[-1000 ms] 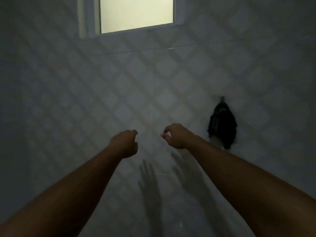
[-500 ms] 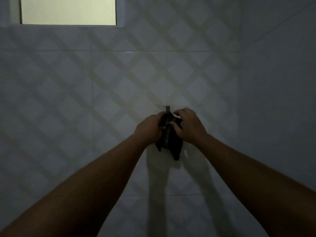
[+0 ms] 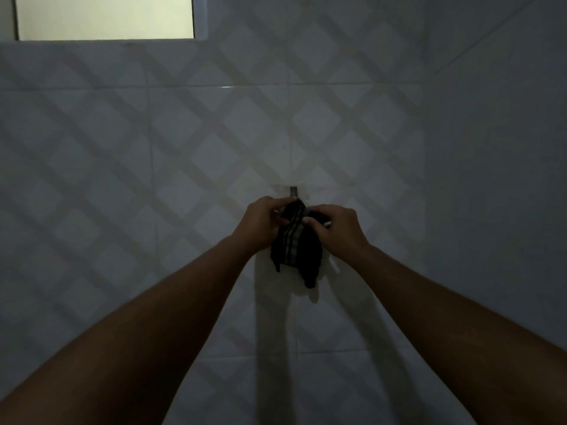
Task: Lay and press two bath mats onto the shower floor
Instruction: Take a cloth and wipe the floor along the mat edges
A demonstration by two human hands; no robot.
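Where it hangs from the hook, the dark striped cloth is pinched by left hand and right hand.

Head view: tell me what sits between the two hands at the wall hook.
In the head view, a dark striped cloth hangs between the left hand and the right hand, both gripping its top just under the hook.
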